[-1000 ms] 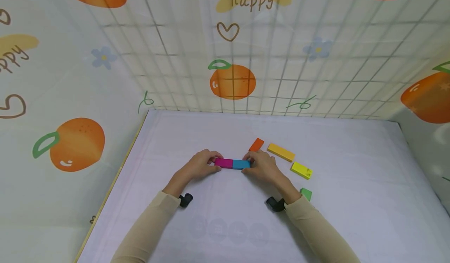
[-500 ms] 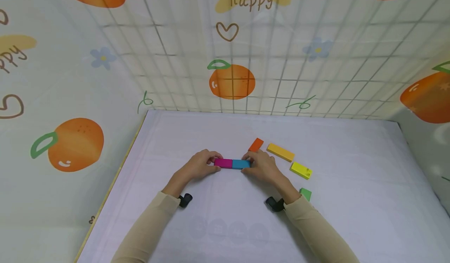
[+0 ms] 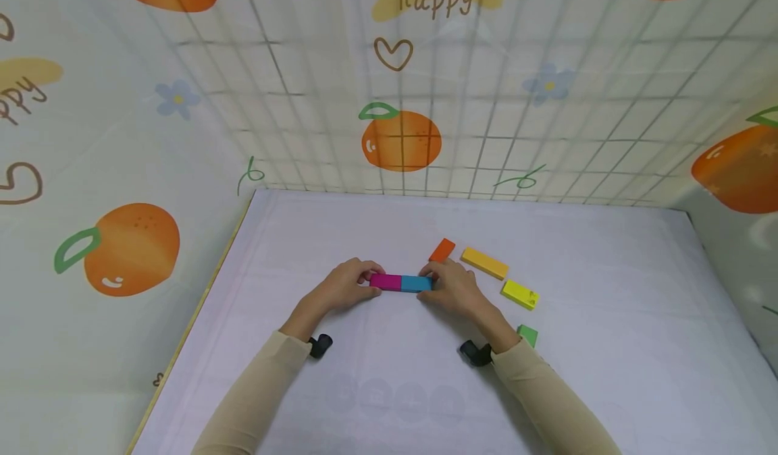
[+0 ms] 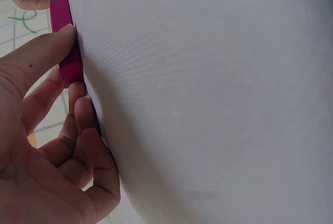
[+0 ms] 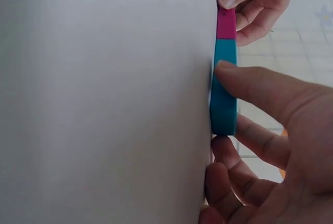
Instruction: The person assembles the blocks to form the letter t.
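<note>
A magenta block (image 3: 385,282) and a blue block (image 3: 416,284) lie end to end on the white tabletop, their short faces touching. My left hand (image 3: 350,284) pinches the magenta block near its left end, thumb on the near side and a finger on the far side. At the other end, my right hand (image 3: 452,287) holds the blue block the same way. In the left wrist view the thumb presses the magenta block (image 4: 66,52). The right wrist view has the thumb on the blue block (image 5: 225,96). Fingertips cover parts of both blocks.
Beyond my right hand lies an orange block (image 3: 442,249), with an amber block (image 3: 484,263) beside it. A yellow block (image 3: 520,294) with a raised mark sits farther right. Near my right sleeve is a green block (image 3: 528,335), partly hidden. Patterned curtains border the table (image 3: 608,293).
</note>
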Demonstrator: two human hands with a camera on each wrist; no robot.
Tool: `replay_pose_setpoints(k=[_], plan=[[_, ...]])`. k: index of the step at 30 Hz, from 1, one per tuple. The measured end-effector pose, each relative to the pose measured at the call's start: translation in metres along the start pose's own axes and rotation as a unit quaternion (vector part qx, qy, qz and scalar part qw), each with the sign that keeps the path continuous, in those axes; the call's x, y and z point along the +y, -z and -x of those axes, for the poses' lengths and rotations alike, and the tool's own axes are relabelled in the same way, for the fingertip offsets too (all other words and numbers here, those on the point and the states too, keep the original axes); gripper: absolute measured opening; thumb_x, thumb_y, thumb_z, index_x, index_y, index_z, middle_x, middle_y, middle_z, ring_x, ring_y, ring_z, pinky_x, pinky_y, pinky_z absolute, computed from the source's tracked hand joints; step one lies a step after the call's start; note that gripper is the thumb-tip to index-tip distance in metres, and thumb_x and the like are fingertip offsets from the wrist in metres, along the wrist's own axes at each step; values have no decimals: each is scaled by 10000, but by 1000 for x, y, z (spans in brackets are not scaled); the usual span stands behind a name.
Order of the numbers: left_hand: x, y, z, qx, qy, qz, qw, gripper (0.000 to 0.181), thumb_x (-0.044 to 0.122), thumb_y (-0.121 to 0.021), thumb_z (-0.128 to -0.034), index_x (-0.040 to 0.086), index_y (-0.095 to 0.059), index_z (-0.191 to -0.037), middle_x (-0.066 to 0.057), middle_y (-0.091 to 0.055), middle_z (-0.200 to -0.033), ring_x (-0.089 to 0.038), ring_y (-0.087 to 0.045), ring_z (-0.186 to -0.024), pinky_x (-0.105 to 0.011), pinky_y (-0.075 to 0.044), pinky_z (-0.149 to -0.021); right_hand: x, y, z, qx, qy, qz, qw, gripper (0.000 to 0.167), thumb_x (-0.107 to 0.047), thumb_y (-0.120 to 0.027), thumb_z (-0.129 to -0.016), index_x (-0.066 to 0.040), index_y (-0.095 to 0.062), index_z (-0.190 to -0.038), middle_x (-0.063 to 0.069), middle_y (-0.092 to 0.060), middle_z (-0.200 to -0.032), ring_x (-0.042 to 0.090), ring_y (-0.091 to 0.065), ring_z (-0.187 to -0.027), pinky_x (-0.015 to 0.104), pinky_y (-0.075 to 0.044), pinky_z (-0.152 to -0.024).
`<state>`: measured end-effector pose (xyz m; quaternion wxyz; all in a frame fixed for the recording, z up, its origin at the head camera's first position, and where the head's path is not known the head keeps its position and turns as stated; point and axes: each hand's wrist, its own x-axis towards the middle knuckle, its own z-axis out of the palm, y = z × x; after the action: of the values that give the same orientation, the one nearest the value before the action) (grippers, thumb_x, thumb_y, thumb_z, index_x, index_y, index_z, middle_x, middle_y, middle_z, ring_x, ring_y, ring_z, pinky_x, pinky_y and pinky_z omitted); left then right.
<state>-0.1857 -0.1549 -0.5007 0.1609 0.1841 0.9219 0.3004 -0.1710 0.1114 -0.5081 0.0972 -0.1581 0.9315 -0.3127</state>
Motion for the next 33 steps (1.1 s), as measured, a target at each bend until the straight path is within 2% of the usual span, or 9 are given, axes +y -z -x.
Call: replay_pose_setpoints(k=[6,14,20,25,33], plan=[[0,-1,-1,-22,-44,-76,10000,345,188,-791,-880,207,-687,-1208,38,-591,-922,-182,-505,-882,-342,-436,-745,0,6,5,-66,47,-215,9997,364,-285,-827,-834,-166,-694,-1151,9,-626,-1033,183,-544,-952,447,-384,-821],[0,-1,-1,-32,-61,-58,10000,345,192,-792,-877,212,-685,-1205,49,-590,-921,-176,-501,-876,-340,-433,-748,2,15,15,76,96,-544,9984,367,-230,-814,-852,-119,-690,-1178,58,-624,-1056,212,-577,-912,371,-496,-779],[1,1,0,-8,-31,26,10000,343,177,-792,-874,205,-688,-1200,49,-597,-928,-184,-505,-884,-351,-430,-764,6,20,20,281,74,-766,9966,342,-223,-793,-875,-106,-682,-1176,56,-640,-1062,225,-577,-919,367,-504,-794],[0,1,-1,5,-55,-28,10000,345,185,-791,-874,211,-684,-1201,54,-587,-918,-168,-494,-876,-341,-425,-755,11,22,20,556,-56,-960,9938,340,-243,-781,-887,-102,-674,-1177,40,-634,-1018,222,-564,-887,355,-492,-743],[0,0,0,-20,10,-29,10000,341,182,-789,-878,215,-682,-1199,43,-581,-925,-179,-495,-884,-347,-427,-759,16,21,17,1079,-413,-1485,9821,350,-264,-770,-898,-105,-671,-1194,40,-596,-945,234,-550,-843,342,-475,-679]])
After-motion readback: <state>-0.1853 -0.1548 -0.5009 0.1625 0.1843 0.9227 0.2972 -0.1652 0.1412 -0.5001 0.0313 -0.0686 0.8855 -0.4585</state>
